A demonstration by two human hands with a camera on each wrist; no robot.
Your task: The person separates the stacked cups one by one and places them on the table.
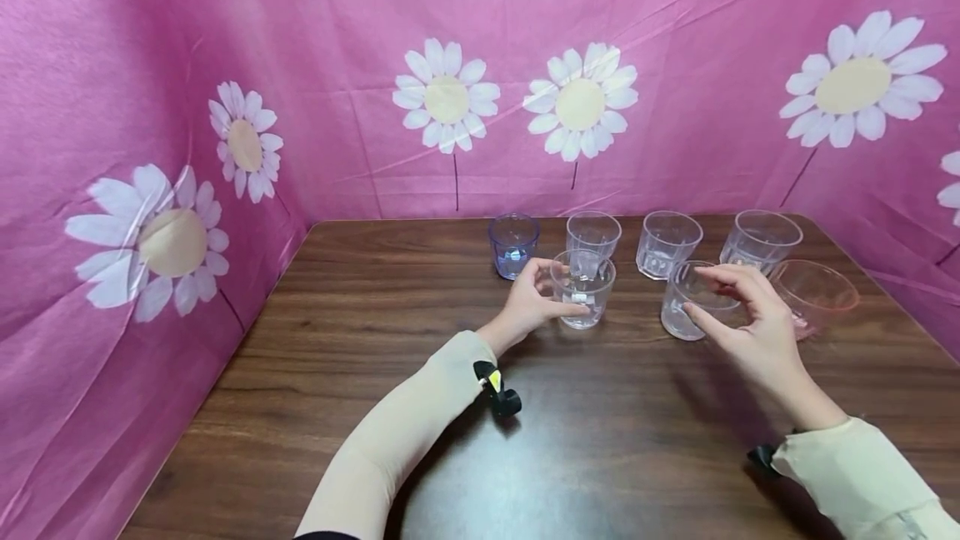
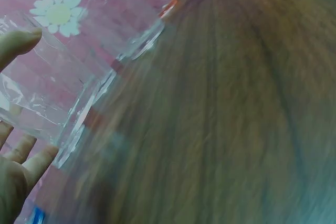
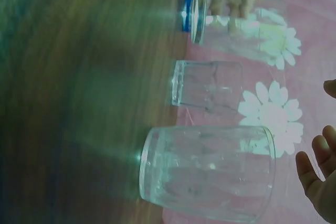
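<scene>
My left hand (image 1: pixel 527 304) grips a clear plastic cup (image 1: pixel 582 317), with its thumb on the near side and its fingers around the far side. In the left wrist view the thumb (image 2: pixel 23 43) lies against the clear wall. Whether that cup's base touches the table cannot be told. To the right, a second clear cup (image 1: pixel 678 319) stands upright on the table. My right hand (image 1: pixel 761 336) hovers at its rim, thumb and fingers spread. The right wrist view shows a gap between these fingers (image 3: pixel 307 169) and the cup (image 3: pixel 205 171).
Along the back of the brown wooden table (image 1: pixel 360 357) stand a blue cup (image 1: pixel 514 250) and clear cups (image 1: pixel 670 247), one at the far right (image 1: pixel 761 240). A pinkish-red cup (image 1: pixel 821 290) sits behind my right hand. Pink cloth (image 1: pixel 322 40) with daisies encloses the table.
</scene>
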